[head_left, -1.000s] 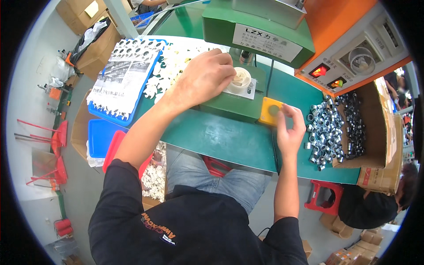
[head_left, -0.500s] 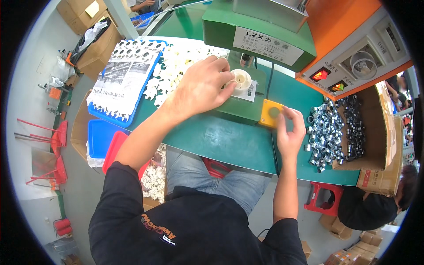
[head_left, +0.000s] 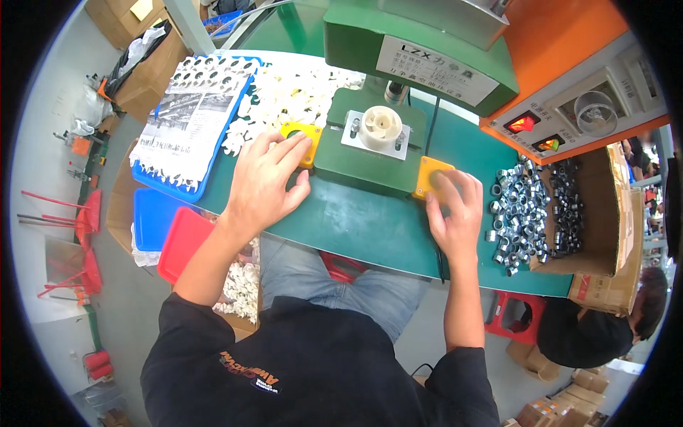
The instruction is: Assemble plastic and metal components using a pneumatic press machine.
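Observation:
My left hand (head_left: 267, 181) lies with its fingers stretched over the left yellow button box (head_left: 311, 135), holding nothing. On the other side, my right hand (head_left: 459, 217) has its fingers over the right yellow button box (head_left: 427, 178), thumb apart; the fingertips are slightly blurred. Between the hands, a round white plastic part (head_left: 380, 122) sits upright in a metal plate (head_left: 353, 147) on the green press base (head_left: 370, 171). Neither hand touches that part. Above and behind it is the green press head (head_left: 348, 50).
Loose white plastic pieces (head_left: 284, 99) cover the table's back left, beside a blue tray (head_left: 206, 188) with paper and white parts. Metal sleeves (head_left: 516, 213) are heaped at right beside a cardboard box (head_left: 605, 228). An orange control box (head_left: 569, 57) overhangs the right. A person (head_left: 590, 331) sits beyond.
My left hand has left the white part in the fixture and moved left and down onto the left button box. My right hand has moved slightly left, over its button box.

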Demonstrator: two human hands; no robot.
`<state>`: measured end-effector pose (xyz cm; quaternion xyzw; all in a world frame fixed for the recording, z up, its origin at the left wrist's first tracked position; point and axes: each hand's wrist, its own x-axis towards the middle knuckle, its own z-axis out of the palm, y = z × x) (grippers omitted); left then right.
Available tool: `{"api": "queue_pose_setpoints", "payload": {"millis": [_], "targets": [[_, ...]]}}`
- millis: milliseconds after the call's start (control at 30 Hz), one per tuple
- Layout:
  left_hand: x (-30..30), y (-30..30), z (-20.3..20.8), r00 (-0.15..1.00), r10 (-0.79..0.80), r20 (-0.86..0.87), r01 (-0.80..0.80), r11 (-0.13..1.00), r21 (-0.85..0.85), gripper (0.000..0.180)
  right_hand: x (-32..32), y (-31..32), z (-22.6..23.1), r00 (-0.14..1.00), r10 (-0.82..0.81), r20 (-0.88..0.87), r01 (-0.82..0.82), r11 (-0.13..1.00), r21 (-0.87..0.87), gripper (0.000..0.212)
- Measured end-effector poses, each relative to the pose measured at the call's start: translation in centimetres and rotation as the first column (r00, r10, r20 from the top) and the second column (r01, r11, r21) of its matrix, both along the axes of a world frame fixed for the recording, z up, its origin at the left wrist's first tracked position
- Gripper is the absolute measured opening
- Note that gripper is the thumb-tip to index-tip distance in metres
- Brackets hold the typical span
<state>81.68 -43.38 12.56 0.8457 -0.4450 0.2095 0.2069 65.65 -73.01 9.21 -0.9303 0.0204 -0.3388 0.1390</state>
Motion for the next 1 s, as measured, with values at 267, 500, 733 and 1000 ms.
{"api": "queue_pose_setpoints", "payload": {"millis": [267, 500, 733, 1000], "targets": [[0.2, -0.3, -0.1, 0.996, 0.021, -0.092, -0.022, 1.0, -0.012, 0.057, -0.3, -0.1, 1.3, 0.997, -0.019, -0.068, 0.018, 1.0, -0.014, 0.035], [0.9, -0.2, -0.1, 0.99, 0.003, -0.138, -0.012, 0.998, -0.065, 0.049, -1.2, -4.3, 0.1, 0.977, -0.153, -0.149, 0.197, 0.914, 0.354, 0.052], [1.4, -0.9, 0.5, 0.991, 0.02, -0.134, -0.042, 0.986, -0.16, 0.037, 0.2, -6.7, -1.8, 0.961, -0.159, -0.228, 0.187, 0.976, 0.108, 0.024], [1.7, -1.8, 0.4, 0.964, -0.092, -0.251, 0.016, 0.958, -0.287, 0.027, -0.2, -6.0, -1.4, 0.966, -0.076, -0.245, 0.09, 0.995, 0.043, 0.012]]}}
